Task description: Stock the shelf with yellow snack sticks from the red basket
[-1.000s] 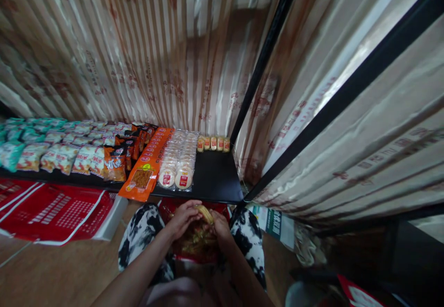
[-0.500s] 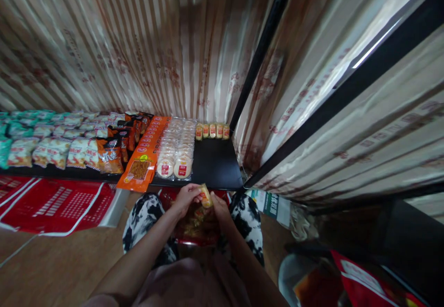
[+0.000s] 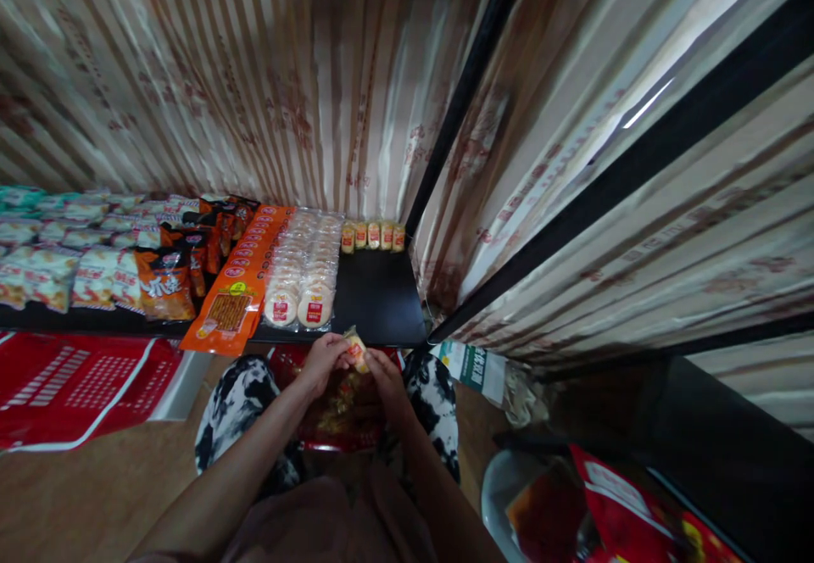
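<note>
Between my hands, just in front of the shelf's edge, is a small yellow wrapped snack (image 3: 355, 351) with a red label. My left hand (image 3: 326, 358) pinches it from the left, and my right hand (image 3: 383, 375) has its fingers closed on the right side. Below them, between my knees, a red bag (image 3: 318, 432) holds more shiny yellow packets, partly hidden by my hands. A short row of similar wrapped snacks (image 3: 373, 236) stands at the back of the black shelf (image 3: 381, 292). Left of the bare shelf part lie clear packs of round white crackers (image 3: 298, 304).
Further left on the shelf are orange flat packs (image 3: 227, 304), orange-black bags (image 3: 165, 283) and white snack bags (image 3: 47, 279). A red bag (image 3: 69, 385) lies under the shelf. Black posts (image 3: 474, 80) and striped curtain (image 3: 273, 80) close off the back; a pale tub (image 3: 493, 495) stands lower right.
The view has shifted a little to the right, so everything sits further left. The snack is still in both hands and is turned slightly.
</note>
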A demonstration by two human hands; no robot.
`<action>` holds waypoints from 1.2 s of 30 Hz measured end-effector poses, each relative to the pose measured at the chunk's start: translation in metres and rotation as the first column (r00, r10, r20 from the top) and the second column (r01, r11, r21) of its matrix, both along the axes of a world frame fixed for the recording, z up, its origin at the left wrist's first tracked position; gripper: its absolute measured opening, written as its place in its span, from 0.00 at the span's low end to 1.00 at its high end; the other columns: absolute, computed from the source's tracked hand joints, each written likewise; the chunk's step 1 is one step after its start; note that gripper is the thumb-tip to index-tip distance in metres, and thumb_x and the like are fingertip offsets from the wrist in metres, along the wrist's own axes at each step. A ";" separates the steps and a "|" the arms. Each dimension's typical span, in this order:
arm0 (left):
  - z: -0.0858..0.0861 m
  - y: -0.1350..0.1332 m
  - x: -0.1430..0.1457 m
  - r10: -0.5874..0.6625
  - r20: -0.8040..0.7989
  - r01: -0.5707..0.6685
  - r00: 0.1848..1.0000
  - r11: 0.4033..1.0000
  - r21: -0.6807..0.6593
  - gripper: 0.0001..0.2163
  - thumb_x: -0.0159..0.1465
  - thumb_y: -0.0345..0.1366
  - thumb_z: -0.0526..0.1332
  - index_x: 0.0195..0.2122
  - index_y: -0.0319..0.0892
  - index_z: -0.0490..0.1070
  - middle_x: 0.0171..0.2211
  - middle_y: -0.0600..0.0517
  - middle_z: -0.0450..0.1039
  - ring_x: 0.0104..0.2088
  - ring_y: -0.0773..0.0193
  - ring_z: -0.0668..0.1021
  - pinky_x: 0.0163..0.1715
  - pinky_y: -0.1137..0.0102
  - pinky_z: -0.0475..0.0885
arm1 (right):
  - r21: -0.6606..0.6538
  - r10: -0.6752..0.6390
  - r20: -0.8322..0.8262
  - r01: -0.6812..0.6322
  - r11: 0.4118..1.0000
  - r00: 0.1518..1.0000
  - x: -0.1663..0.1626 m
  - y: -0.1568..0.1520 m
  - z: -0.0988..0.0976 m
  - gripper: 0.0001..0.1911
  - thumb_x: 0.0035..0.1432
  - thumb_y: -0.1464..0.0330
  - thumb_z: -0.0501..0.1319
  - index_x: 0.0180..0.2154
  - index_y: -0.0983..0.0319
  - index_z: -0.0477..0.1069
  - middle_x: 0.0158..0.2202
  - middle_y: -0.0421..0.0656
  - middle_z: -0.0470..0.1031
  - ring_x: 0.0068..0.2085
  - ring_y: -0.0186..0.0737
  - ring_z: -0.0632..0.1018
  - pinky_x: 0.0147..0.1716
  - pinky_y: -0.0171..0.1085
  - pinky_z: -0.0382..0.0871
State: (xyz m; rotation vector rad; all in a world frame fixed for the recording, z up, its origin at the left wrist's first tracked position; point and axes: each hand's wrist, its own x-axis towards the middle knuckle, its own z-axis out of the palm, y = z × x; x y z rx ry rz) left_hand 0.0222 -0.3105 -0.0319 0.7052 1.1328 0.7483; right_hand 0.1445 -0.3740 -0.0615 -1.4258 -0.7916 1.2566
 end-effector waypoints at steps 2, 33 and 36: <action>0.003 0.000 0.002 0.015 0.016 -0.015 1.000 0.999 -0.028 0.06 0.54 0.31 0.63 0.27 0.37 0.65 0.17 0.52 0.72 0.17 0.73 0.72 0.17 0.81 0.64 | -0.023 -0.007 0.019 0.007 1.000 1.000 0.002 0.001 0.000 0.23 0.48 0.51 0.60 0.38 0.62 0.72 0.25 0.39 0.73 0.25 0.35 0.71 0.24 0.32 0.64; -0.013 0.021 0.046 0.087 0.065 -0.096 0.994 0.985 0.146 0.15 0.48 0.35 0.66 0.36 0.39 0.68 0.34 0.49 0.76 0.34 0.63 0.77 0.34 0.71 0.71 | 0.094 -0.268 0.040 0.264 0.960 0.963 0.023 0.068 0.017 0.25 0.47 0.55 0.62 0.44 0.62 0.65 0.36 0.44 0.76 0.36 0.39 0.76 0.38 0.37 0.70; -0.016 0.027 0.050 0.119 0.008 -0.118 0.993 0.975 0.188 0.12 0.50 0.32 0.64 0.36 0.39 0.68 0.34 0.49 0.76 0.34 0.63 0.77 0.35 0.70 0.70 | 0.073 -0.231 0.088 0.225 0.972 0.969 0.025 0.072 0.010 0.19 0.46 0.57 0.62 0.39 0.61 0.68 0.37 0.44 0.76 0.38 0.41 0.77 0.40 0.38 0.70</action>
